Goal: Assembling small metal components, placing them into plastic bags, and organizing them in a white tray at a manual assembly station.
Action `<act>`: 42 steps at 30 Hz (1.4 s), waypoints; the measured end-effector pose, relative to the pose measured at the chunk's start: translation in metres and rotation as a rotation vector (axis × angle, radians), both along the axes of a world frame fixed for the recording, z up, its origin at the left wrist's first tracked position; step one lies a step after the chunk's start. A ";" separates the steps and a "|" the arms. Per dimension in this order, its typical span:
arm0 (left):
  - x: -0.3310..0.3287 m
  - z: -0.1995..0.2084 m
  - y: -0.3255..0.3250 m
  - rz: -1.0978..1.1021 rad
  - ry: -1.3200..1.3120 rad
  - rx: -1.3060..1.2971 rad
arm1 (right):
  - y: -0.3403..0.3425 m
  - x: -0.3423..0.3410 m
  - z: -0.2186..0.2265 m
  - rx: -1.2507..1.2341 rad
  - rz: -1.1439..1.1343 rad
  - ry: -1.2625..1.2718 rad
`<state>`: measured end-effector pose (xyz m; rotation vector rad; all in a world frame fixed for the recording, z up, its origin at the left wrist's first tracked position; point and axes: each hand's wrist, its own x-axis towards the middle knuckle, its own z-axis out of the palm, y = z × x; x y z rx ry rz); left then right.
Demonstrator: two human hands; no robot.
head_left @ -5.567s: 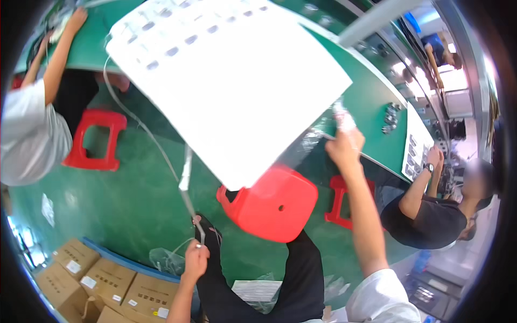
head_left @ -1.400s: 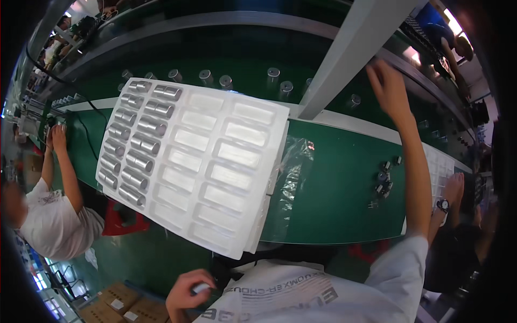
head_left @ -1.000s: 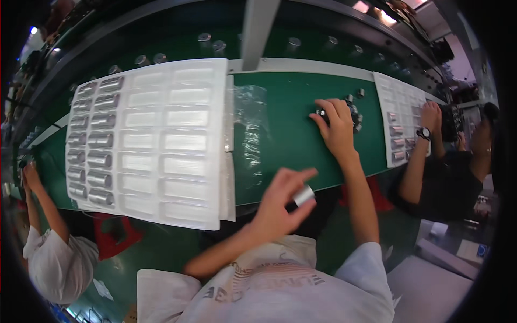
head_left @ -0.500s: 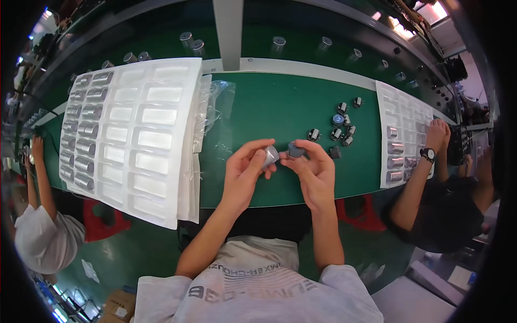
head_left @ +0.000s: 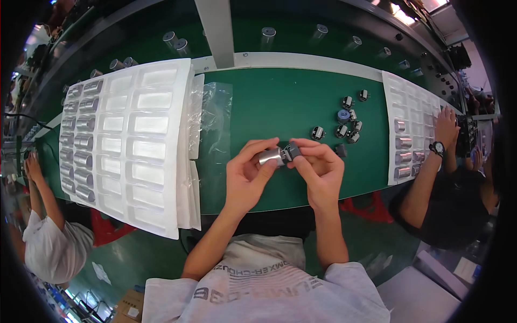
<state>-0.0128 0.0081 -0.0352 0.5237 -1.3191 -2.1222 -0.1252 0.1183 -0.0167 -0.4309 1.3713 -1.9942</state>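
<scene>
A shiny silver metal cylinder (head_left: 271, 156) is gripped in the curled fingers of my left hand (head_left: 243, 177), tilted with its end toward the right. Pinched between the thumb and fingers of my right hand (head_left: 323, 175) is a dark grey cap-like part (head_left: 292, 151). The two parts meet end to end over the green tabletop; whether one sits inside the other I cannot tell. Just right of my hands lie several small black-and-silver parts (head_left: 318, 133), a blue-topped round part (head_left: 343, 116) and a dark block (head_left: 341, 150).
To the left, a stack of white moulded trays (head_left: 171, 161) carries silver cylinders in its left columns. Clear plastic film (head_left: 215, 116) lies beside it. A co-worker's hand (head_left: 446, 129) is at another white tray (head_left: 393, 107) on the right. A metal post (head_left: 215, 32) rises at the back.
My hands have brought the cylinder and the dark grey part together; before, a gap lay between them. The grey part has turned. The whole view has shifted slightly.
</scene>
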 end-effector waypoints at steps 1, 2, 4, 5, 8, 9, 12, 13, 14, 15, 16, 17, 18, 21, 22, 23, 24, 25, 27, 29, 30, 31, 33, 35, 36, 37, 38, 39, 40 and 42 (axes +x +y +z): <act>0.000 -0.001 0.000 0.005 -0.002 0.005 | -0.001 0.000 0.002 0.018 -0.023 0.103; 0.000 -0.002 0.000 0.010 0.012 0.040 | -0.002 0.001 0.004 0.036 -0.046 0.206; 0.002 -0.003 -0.001 0.019 0.026 0.077 | -0.010 0.006 0.005 0.044 -0.058 0.268; 0.003 -0.004 -0.002 0.024 0.038 0.083 | -0.012 0.008 0.005 0.049 -0.075 0.331; 0.004 -0.004 -0.003 0.048 0.048 0.082 | -0.011 0.007 -0.006 0.045 -0.031 0.452; 0.004 -0.003 -0.003 0.061 0.046 0.075 | -0.011 0.006 -0.005 0.044 -0.027 0.451; 0.004 -0.003 0.000 0.101 0.038 0.034 | -0.011 0.006 -0.004 0.107 -0.012 0.597; 0.003 -0.003 0.000 0.104 0.036 0.034 | -0.012 0.008 -0.004 0.128 -0.077 0.579; 0.002 -0.003 0.000 0.090 0.041 0.025 | -0.013 0.010 -0.005 0.150 -0.142 0.560; 0.001 -0.004 0.000 0.076 0.045 0.015 | -0.013 0.010 -0.009 0.149 -0.139 0.557; 0.000 -0.005 0.000 0.077 0.044 0.016 | -0.012 0.010 -0.014 0.096 -0.160 0.577; 0.000 -0.006 -0.001 0.075 0.017 -0.006 | -0.012 0.010 -0.017 0.044 -0.181 0.595; 0.000 -0.007 -0.001 0.072 -0.009 -0.027 | -0.011 0.009 -0.016 0.044 -0.180 0.593; 0.003 -0.002 0.005 0.075 -0.112 -0.048 | -0.014 0.006 -0.016 0.126 -0.062 0.725; 0.002 -0.005 0.006 0.076 -0.114 -0.051 | -0.017 0.010 -0.017 0.128 -0.067 0.738; 0.001 -0.011 0.008 0.114 -0.077 -0.024 | -0.019 0.013 -0.017 0.130 -0.071 0.751; 0.000 -0.014 0.009 0.152 -0.040 0.003 | -0.019 0.014 -0.015 0.127 -0.071 0.749; 0.001 -0.013 0.010 0.153 -0.041 0.001 | -0.017 0.015 -0.011 0.133 -0.055 0.700; 0.003 -0.011 0.012 0.130 -0.059 -0.182 | -0.015 0.015 -0.010 0.137 -0.038 0.649; 0.002 -0.013 0.012 0.131 -0.053 -0.178 | -0.015 0.016 -0.011 0.105 -0.053 0.595; 0.002 -0.013 0.011 0.132 -0.044 -0.171 | -0.015 0.019 -0.013 0.103 -0.052 0.593; 0.002 -0.011 0.012 0.130 -0.044 -0.170 | -0.015 0.022 -0.015 0.087 -0.082 0.522; 0.001 -0.006 0.014 0.121 -0.035 -0.037 | -0.016 0.027 -0.021 0.073 -0.113 0.453; 0.003 -0.012 0.012 0.136 -0.031 -0.082 | -0.019 0.031 -0.029 0.004 -0.141 0.401; 0.003 -0.015 0.011 0.150 -0.025 -0.127 | -0.019 0.031 -0.028 0.001 -0.139 0.401; 0.003 -0.018 0.010 0.151 -0.026 -0.131 | -0.020 0.031 -0.026 0.053 -0.124 0.554; 0.003 -0.019 0.009 0.181 -0.013 -0.099 | -0.021 0.031 -0.024 0.105 -0.109 0.708; 0.003 -0.019 0.008 0.211 0.003 -0.067 | -0.020 0.030 -0.020 0.099 -0.110 0.709; 0.002 -0.015 0.006 0.208 0.012 -0.070 | -0.017 0.025 -0.015 0.108 -0.017 0.772; 0.004 -0.001 0.002 0.131 -0.132 -0.129 | -0.011 0.018 -0.007 0.116 0.069 0.848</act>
